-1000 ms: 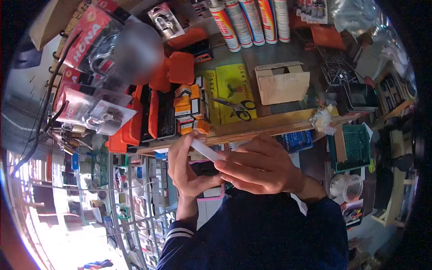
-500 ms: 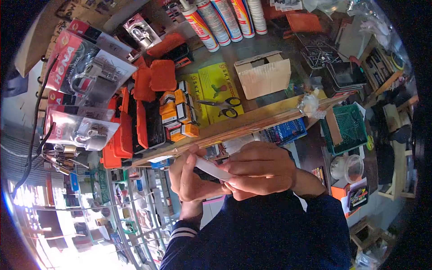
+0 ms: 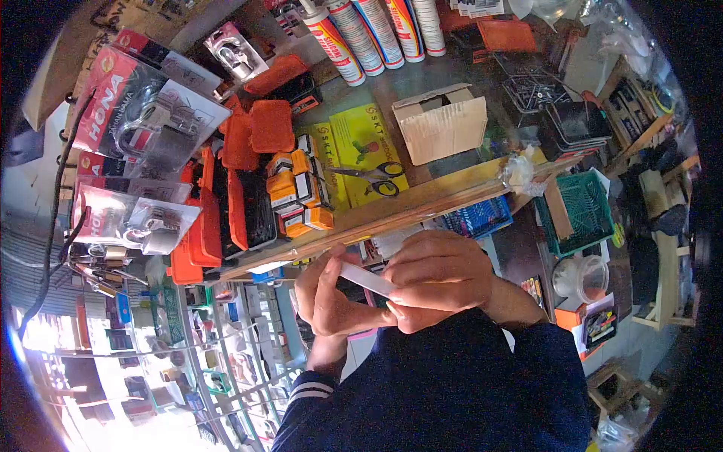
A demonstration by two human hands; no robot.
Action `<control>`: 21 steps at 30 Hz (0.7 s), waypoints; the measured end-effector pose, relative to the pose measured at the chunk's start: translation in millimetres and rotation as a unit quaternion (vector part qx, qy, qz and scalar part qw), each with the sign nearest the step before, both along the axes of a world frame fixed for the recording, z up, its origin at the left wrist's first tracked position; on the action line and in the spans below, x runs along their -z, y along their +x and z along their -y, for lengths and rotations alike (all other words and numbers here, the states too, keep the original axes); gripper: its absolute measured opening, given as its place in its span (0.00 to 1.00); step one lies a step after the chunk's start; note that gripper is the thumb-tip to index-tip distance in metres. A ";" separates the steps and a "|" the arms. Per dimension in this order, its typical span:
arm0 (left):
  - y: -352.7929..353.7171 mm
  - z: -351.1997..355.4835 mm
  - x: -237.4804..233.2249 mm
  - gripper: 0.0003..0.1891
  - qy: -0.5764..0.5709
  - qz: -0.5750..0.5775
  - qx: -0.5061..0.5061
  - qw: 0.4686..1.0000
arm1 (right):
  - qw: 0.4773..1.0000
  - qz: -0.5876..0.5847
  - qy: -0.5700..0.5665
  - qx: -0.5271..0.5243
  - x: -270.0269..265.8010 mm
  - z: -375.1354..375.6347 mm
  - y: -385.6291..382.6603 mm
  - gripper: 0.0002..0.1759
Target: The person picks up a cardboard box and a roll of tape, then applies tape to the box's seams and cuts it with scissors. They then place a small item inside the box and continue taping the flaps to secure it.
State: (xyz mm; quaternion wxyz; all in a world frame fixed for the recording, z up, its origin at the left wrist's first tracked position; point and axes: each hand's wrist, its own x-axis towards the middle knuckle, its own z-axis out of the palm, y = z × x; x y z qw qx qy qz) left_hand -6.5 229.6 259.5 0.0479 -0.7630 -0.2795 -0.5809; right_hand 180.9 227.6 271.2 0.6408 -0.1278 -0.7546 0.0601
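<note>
A small pale, flat strip (image 3: 366, 279) is held between my two hands in front of my chest. My left hand (image 3: 331, 297) has its thumb and fingers closed on the strip's left end. At the strip's right end, my right hand (image 3: 437, 279) grips it with curled fingers. Both hands are just below the wooden counter edge (image 3: 422, 203). Beyond them lie black-handled scissors (image 3: 376, 181) on a yellow SKT packet (image 3: 361, 147), with small orange and white boxes (image 3: 297, 188) to the left.
An open cardboard box (image 3: 440, 128) stands on the counter, with sealant tubes (image 3: 369, 38) behind it. Orange bins (image 3: 237, 207) and packaged HONA locks (image 3: 143, 113) are at left. At right are a green basket (image 3: 584, 211) and a clear tub (image 3: 580, 279).
Both hands remain closed on the strip. My left hand and the strip have shifted slightly right, and the view has moved a little.
</note>
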 end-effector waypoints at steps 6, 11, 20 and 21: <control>1.1 1.1 -0.3 0.32 0.004 0.006 0.010 1.000 | 0.999 -0.041 0.012 0.004 9.1 -2.4 -8.2 0.24; -9.2 -1.6 1.5 0.41 0.005 -0.033 0.021 0.999 | 0.994 -0.087 0.052 0.041 18.7 -3.7 -14.8 0.15; -12.8 -5.0 11.4 0.46 -0.027 0.003 0.019 0.999 | 0.997 -0.068 0.010 0.021 4.7 -0.7 -10.9 0.16; -11.6 -4.9 11.1 0.45 -0.018 -0.001 0.029 0.999 | 0.997 -0.067 0.010 0.021 8.2 -1.0 -12.6 0.16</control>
